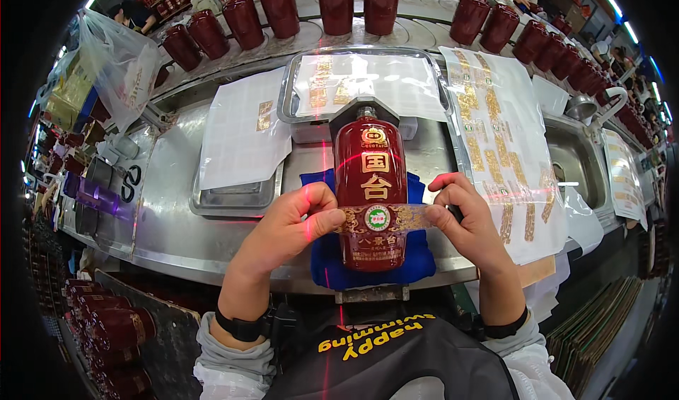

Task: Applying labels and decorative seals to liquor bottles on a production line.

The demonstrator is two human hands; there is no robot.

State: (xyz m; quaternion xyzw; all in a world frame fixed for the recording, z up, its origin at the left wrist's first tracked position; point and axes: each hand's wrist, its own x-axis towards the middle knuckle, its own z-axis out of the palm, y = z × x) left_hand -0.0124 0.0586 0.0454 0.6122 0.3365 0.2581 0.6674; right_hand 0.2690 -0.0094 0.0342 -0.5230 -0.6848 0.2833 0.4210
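Note:
In front of me a dark red bottle (371, 166) with gold lettering lies on a blue cloth (419, 258), its neck pointing away from me in a dark holder (339, 110). A clear decal strip (414, 217) with gold pattern and a round green-and-white emblem stretches across the lower part of the bottle. My left hand (300, 216) pinches the strip's left end between thumb and finger. At the other end, my right hand (460, 212) pinches it the same way. Red laser lines cross the bottle and both hands.
Gold decal sheets lie on a metal tray (283, 103) behind the bottle and on a long white sheet (520, 188) at right. Another white sheet (244, 131) covers a tray at left. Red bottles (336, 7) line a conveyor (417, 39). A sink (576, 163) is far right.

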